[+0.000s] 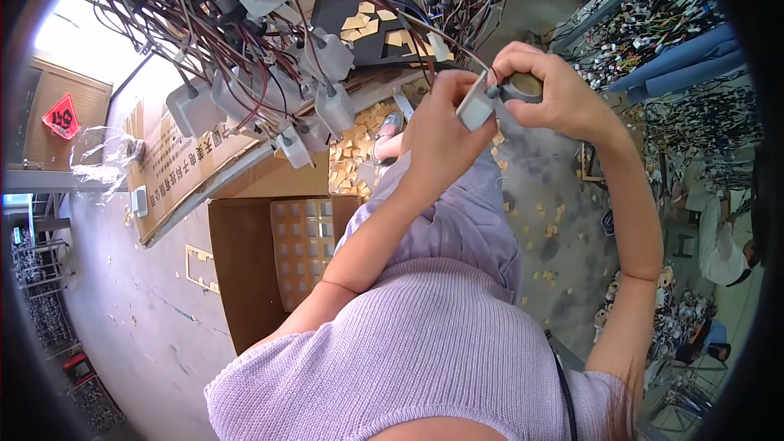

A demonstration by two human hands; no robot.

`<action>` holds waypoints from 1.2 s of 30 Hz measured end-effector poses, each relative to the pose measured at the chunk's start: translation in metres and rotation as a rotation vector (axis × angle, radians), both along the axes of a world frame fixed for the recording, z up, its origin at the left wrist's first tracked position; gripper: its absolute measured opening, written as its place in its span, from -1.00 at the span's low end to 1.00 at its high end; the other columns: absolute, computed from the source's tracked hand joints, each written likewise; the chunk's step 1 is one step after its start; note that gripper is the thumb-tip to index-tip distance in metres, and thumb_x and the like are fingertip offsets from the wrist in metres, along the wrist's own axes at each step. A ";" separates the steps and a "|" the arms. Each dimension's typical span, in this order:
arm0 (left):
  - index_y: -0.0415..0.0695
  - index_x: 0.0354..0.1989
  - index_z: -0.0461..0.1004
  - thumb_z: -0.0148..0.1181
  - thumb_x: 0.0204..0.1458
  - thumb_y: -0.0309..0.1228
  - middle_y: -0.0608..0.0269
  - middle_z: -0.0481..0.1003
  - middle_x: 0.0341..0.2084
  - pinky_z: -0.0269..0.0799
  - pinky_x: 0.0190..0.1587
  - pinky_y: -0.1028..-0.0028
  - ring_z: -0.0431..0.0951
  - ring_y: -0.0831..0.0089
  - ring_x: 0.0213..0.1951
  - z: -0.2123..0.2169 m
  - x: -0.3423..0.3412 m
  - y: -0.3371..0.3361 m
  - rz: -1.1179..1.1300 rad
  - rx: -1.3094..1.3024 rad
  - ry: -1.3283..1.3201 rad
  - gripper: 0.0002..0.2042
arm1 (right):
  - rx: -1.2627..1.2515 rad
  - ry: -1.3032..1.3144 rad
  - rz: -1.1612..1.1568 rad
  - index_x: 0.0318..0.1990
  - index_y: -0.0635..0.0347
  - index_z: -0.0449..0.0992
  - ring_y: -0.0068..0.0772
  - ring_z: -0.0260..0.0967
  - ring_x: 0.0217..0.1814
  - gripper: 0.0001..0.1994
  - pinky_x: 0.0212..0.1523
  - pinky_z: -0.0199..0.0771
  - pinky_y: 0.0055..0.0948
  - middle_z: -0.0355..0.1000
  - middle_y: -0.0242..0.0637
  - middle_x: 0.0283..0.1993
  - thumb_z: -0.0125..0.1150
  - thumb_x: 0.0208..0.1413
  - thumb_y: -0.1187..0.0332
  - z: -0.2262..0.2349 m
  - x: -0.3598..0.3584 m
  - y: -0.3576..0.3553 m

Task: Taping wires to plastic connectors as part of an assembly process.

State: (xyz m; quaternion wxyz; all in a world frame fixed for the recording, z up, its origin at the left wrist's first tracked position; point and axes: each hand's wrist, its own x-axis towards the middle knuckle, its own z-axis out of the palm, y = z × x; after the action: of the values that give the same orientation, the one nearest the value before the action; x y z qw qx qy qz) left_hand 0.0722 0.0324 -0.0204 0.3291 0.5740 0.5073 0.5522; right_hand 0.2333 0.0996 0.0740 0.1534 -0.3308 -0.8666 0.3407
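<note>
In front of my chest, my left hand (pixel 441 135) is closed around a small white box-shaped plastic part (pixel 474 110). A dark wire leaves its end through a grey plug-like piece. Close beside it, my right hand (pixel 567 98) curls its fingers and thumb around a dark-rimmed roll of tape (pixel 525 86). My right fingertips come near the wire end of the white part, but whether they touch it I cannot tell. Similar white parts (pixel 333 110) hang on dark red and black wires to the left of my hands.
A bench covered with cardboard (pixel 175 167) stands at the left, with a black sheet (pixel 331 12) bearing yellowish paper pieces behind. Below is an open cardboard box (pixel 237 269). Cable bundles (pixel 694 90) hang at the right, where other people (pixel 723 245) are. Yellowish scraps litter the floor.
</note>
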 end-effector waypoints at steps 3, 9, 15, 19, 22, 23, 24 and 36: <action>-0.13 -0.06 0.31 0.31 -0.28 -0.54 0.10 0.50 -0.35 0.43 -0.23 0.27 0.53 0.10 -0.29 -0.008 0.002 0.007 0.117 0.160 0.040 -0.49 | -0.090 0.038 -0.108 -0.17 0.35 0.47 -0.47 0.36 -0.13 -0.66 -0.05 0.35 -0.48 0.40 -0.23 -0.18 0.27 -0.12 0.36 -0.007 -0.001 -0.016; -0.20 -0.12 0.31 0.21 -0.12 -0.51 0.02 0.54 -0.46 0.45 -0.39 0.32 0.57 0.02 -0.43 -0.012 -0.010 0.005 0.087 0.095 0.115 -0.65 | -0.906 0.394 -0.185 0.13 0.35 0.33 -0.63 0.31 -0.34 -0.42 -0.33 0.31 -0.67 0.40 -0.35 -0.24 0.14 0.16 0.02 0.026 -0.018 -0.054; -0.40 -0.11 0.32 0.21 -0.14 -0.26 -0.15 0.44 -0.54 0.39 -0.67 0.37 0.43 0.24 -0.68 0.015 -0.019 -0.032 -1.040 -0.510 -1.229 -0.50 | -0.674 0.379 0.172 0.21 0.33 0.31 -0.53 0.25 0.09 -0.14 0.07 0.24 -0.48 0.37 -0.30 0.07 0.33 -0.10 -0.19 -0.019 -0.007 0.003; -0.55 -0.10 0.21 0.26 -0.14 -0.30 -0.09 0.33 -0.57 0.41 -0.77 0.36 0.38 0.22 -0.71 0.009 -0.012 -0.039 -1.385 -0.611 -1.656 -0.43 | -0.900 0.565 0.470 0.28 0.43 0.15 -0.48 0.17 0.27 0.19 0.29 0.11 -0.45 0.23 -0.23 0.27 0.59 -0.50 -0.15 -0.030 -0.048 0.001; -0.51 0.02 0.15 0.15 -0.05 -0.23 -0.20 0.38 -0.51 0.44 -0.67 0.25 0.46 0.05 -0.61 0.000 -0.016 -0.046 -1.649 -0.542 -1.755 -0.39 | -0.989 0.671 0.594 0.27 0.42 0.13 -0.49 0.21 0.24 0.20 0.25 0.16 -0.51 0.24 -0.21 0.25 0.64 -0.57 -0.06 -0.044 -0.087 -0.002; -0.51 0.02 0.15 0.15 -0.05 -0.24 -0.20 0.38 -0.51 0.44 -0.66 0.25 0.46 0.04 -0.62 0.007 -0.018 -0.051 -1.690 -0.551 -1.865 -0.39 | -0.988 0.680 0.560 0.26 0.41 0.11 -0.47 0.23 0.22 0.17 0.23 0.18 -0.50 0.26 -0.21 0.22 0.63 -0.53 -0.05 -0.045 -0.089 -0.004; -0.51 0.02 0.14 0.15 -0.05 -0.24 -0.20 0.38 -0.50 0.45 -0.65 0.25 0.47 0.03 -0.63 0.012 -0.020 -0.057 -1.728 -0.556 -1.974 -0.39 | -0.987 0.688 0.529 0.25 0.40 0.09 -0.46 0.25 0.20 0.15 0.21 0.21 -0.49 0.27 -0.22 0.18 0.62 -0.48 -0.05 -0.045 -0.090 -0.005; -0.35 0.03 0.30 0.19 -0.10 -0.15 -0.04 0.49 -0.45 0.45 -0.46 0.43 0.53 0.29 -0.54 0.057 -0.068 -0.135 -0.370 -0.368 -0.992 -0.41 | -1.083 0.621 0.611 0.24 0.47 0.17 -0.25 0.34 0.19 -0.13 0.19 0.31 -0.33 0.32 0.04 0.17 -0.03 0.12 -0.28 -0.047 -0.133 -0.044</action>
State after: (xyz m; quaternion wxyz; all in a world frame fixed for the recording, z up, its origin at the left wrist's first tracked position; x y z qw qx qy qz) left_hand 0.0037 -0.1027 0.0370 0.7143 0.2581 0.2706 0.5916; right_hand 0.1004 0.0553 0.0265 0.1046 0.0108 -0.5450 0.8318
